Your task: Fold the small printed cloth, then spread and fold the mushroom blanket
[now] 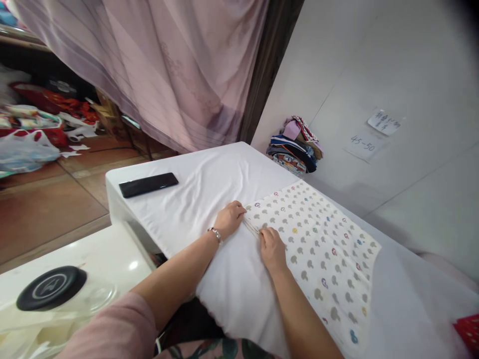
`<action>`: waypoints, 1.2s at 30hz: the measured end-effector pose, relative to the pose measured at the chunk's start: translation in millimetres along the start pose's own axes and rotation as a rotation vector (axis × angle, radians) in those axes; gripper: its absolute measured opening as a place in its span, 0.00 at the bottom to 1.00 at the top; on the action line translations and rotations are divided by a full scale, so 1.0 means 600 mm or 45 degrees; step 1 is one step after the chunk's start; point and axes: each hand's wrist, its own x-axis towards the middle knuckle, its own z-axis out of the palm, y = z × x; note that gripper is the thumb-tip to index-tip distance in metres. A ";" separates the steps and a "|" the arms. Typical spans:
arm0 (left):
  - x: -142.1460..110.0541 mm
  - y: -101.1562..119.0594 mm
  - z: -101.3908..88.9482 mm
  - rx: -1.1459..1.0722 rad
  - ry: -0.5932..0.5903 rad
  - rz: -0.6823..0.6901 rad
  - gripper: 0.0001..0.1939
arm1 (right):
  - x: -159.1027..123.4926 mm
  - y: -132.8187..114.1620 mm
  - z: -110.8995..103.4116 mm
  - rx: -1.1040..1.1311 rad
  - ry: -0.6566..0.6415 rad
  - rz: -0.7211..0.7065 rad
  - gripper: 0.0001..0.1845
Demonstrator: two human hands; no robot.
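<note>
A white cloth printed with grey and coloured mushroom-like shapes [318,234] lies spread over the white-covered table [194,184]. My left hand [230,218] has its fingers closed on the cloth's left corner. Close by, along the same near edge, my right hand [272,247] pinches the cloth between thumb and fingers. Between the two hands the edge looks folded in thin layers. Past my left hand, a black smartphone [148,184] lies flat near the table's far left corner.
Folded clothes [295,144] are stacked against the wall beyond the table. A pink curtain [179,65] hangs behind. At lower left, a round black object [51,288] sits on a white surface. Something red [467,331] shows at the right edge. Bags [28,149] lie on the floor.
</note>
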 end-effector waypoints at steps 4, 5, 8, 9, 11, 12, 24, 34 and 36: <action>-0.005 0.014 -0.004 0.056 -0.125 0.263 0.11 | 0.002 -0.004 -0.004 0.033 -0.013 0.027 0.12; -0.004 0.017 -0.005 0.085 -0.157 0.297 0.11 | 0.002 -0.005 -0.005 0.041 -0.012 0.038 0.12; -0.002 0.018 -0.006 0.181 -0.213 0.388 0.12 | 0.003 -0.007 -0.007 0.060 -0.007 0.054 0.11; -0.001 0.017 -0.005 0.202 -0.218 0.422 0.12 | 0.002 -0.007 -0.007 0.065 -0.004 0.056 0.11; 0.000 0.011 -0.003 0.225 -0.214 0.480 0.12 | 0.003 -0.006 -0.006 0.070 0.002 0.053 0.11; 0.001 0.009 -0.002 0.233 -0.209 0.499 0.12 | 0.003 -0.006 -0.006 0.068 0.003 0.050 0.11; 0.008 0.011 0.004 0.272 -0.177 0.541 0.12 | 0.004 -0.004 0.000 0.075 -0.007 0.093 0.09; 0.002 0.010 0.000 0.236 -0.128 0.584 0.11 | 0.002 -0.004 -0.005 0.080 -0.043 0.094 0.10; 0.000 0.008 -0.001 0.230 -0.158 0.578 0.11 | 0.002 -0.004 -0.006 0.072 -0.042 0.087 0.11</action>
